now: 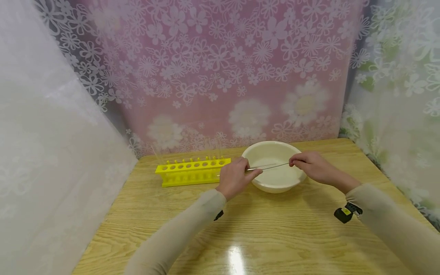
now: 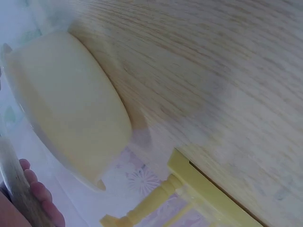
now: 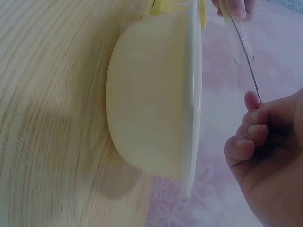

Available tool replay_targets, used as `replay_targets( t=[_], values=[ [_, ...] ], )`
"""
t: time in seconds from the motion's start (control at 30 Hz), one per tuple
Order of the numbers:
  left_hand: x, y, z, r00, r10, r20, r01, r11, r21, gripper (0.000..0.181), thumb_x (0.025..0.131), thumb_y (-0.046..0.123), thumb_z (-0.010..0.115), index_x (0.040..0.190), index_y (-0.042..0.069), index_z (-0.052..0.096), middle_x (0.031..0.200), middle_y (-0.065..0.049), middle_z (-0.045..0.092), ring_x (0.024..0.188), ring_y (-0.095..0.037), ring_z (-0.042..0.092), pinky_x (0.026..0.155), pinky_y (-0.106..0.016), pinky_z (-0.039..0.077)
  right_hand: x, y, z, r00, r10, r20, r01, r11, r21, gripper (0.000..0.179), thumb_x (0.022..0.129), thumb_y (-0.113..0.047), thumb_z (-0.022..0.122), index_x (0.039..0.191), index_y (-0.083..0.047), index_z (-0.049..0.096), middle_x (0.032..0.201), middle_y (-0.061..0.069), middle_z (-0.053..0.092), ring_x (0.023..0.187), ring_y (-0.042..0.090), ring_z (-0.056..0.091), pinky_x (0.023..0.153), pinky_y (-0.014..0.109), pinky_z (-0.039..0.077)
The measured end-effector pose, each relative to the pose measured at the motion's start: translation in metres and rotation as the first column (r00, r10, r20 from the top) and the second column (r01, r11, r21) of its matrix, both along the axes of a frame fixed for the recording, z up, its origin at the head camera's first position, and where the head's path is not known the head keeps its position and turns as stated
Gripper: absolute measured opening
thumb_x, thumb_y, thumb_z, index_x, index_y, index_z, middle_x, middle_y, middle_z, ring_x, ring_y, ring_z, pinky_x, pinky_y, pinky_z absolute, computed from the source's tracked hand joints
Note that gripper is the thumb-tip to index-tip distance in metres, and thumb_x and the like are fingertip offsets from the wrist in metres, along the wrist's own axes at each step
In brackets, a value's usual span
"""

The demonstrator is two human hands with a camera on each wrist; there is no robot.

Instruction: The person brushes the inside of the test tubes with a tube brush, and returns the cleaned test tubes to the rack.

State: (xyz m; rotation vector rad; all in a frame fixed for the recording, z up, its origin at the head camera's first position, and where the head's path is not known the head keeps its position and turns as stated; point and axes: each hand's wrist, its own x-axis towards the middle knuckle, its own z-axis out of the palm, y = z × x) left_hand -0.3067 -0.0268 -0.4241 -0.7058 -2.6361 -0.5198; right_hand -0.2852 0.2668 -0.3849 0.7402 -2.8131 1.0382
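Two-handed hold: left hand [image 1: 235, 177] curled round test tube [image 3: 246, 49], right hand [image 1: 311, 166] pinching twisted-wire handle [image 3: 253, 75], above basin [image 1: 275, 188] near far edge of table [image 1: 275, 236]. Skewed thrust could crack glass; loose grip, drop it.

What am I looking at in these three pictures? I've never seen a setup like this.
There's no robot here, just a person working with bare hands. The wide picture is from a camera worn on the head; the other two are from wrist cameras. The left hand grips a clear test tube; the right hand pinches the twisted-wire handle of a brush, which appears to reach inside the tube. On the wood-grain table sit a cream basin and, to its left, a yellow test tube rack.
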Motion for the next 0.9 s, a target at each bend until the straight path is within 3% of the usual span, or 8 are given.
replay_targets(
  t=[0.23,0.4,0.47,0.57,0.63,0.73,0.8,0.9],
  values=[
    [0.000,0.007,0.003,1.000,0.015,0.001,-0.015,1.000,-0.026,0.047,0.092,0.068,0.057,0.080,0.023,0.052,0.072,0.009,0.048,0.053,-0.006,0.044,0.047,-0.021,0.034,-0.002,-0.019,-0.004,0.998,0.060,-0.008,-0.060,0.997,-0.043,0.025,0.107,-0.008,0.047,0.114,0.002,0.069,0.110,0.014,0.070,0.101,0.035,0.065,0.078,0.037,0.052],
    [0.001,0.008,0.006,1.000,0.029,0.005,-0.029,0.999,-0.031,0.049,0.092,0.070,0.054,0.079,0.022,0.050,0.071,0.008,0.046,0.053,-0.008,0.044,0.047,-0.023,0.034,-0.002,-0.022,-0.008,0.999,0.043,-0.027,-0.044,0.998,-0.053,0.027,0.108,-0.012,0.047,0.117,0.001,0.069,0.113,0.015,0.070,0.099,0.034,0.066,0.077,0.035,0.052],
    [0.001,0.007,0.006,0.999,0.034,0.018,-0.034,0.999,-0.019,0.050,0.092,0.070,0.054,0.079,0.022,0.050,0.071,0.008,0.046,0.053,-0.008,0.044,0.048,-0.024,0.034,-0.001,-0.022,-0.010,0.998,0.020,-0.060,-0.022,0.999,-0.040,0.025,0.107,-0.014,0.050,0.118,-0.002,0.069,0.111,0.013,0.070,0.092,0.028,0.066,0.073,0.032,0.051],
    [0.000,0.005,0.005,0.998,0.036,0.049,-0.036,0.999,0.011,0.050,0.092,0.070,0.055,0.079,0.022,0.051,0.071,0.007,0.047,0.054,-0.009,0.045,0.049,-0.025,0.035,-0.001,-0.021,-0.014,0.984,-0.012,-0.176,0.013,1.000,0.009,0.019,0.103,-0.015,0.058,0.117,-0.006,0.068,0.094,0.005,0.069,0.074,0.017,0.060,0.065,0.028,0.047],
    [0.000,0.002,0.004,0.996,0.036,0.080,-0.039,0.999,0.032,0.049,0.092,0.069,0.056,0.079,0.022,0.051,0.072,0.007,0.048,0.056,-0.009,0.046,0.050,-0.025,0.036,-0.002,-0.021,-0.018,0.959,-0.018,-0.282,0.032,0.999,0.044,0.016,0.099,-0.012,0.065,0.114,-0.008,0.068,0.086,-0.001,0.065,0.069,0.011,0.054,0.062,0.027,0.046],
    [0.000,-0.001,0.003,0.992,0.034,0.125,-0.040,0.998,0.049,0.050,0.092,0.070,0.055,0.079,0.022,0.052,0.074,0.007,0.049,0.058,-0.010,0.047,0.051,-0.026,0.037,-0.003,-0.020,-0.022,0.892,0.012,-0.452,0.031,0.996,0.089,0.020,0.090,-0.005,0.074,0.109,-0.007,0.067,0.086,-0.005,0.061,0.071,0.006,0.054,0.062,0.027,0.049],
    [0.000,-0.003,0.002,0.989,0.031,0.146,-0.040,0.998,0.053,0.051,0.092,0.071,0.053,0.078,0.023,0.052,0.074,0.007,0.050,0.058,-0.010,0.048,0.050,-0.026,0.038,-0.004,-0.020,-0.025,0.831,0.052,-0.554,0.015,0.993,0.115,0.027,0.084,-0.001,0.079,0.107,-0.005,0.067,0.091,-0.003,0.063,0.077,0.008,0.059,0.064,0.030,0.053],
    [-0.001,-0.004,0.003,0.986,0.020,0.165,-0.032,0.997,0.070,0.052,0.091,0.072,0.053,0.077,0.022,0.053,0.074,0.006,0.051,0.058,-0.011,0.048,0.050,-0.027,0.039,-0.006,-0.021,-0.026,0.721,0.117,-0.683,0.002,0.985,0.172,0.034,0.076,0.001,0.084,0.104,-0.003,0.066,0.095,0.004,0.064,0.079,0.014,0.062,0.064,0.034,0.055]
  ],
)
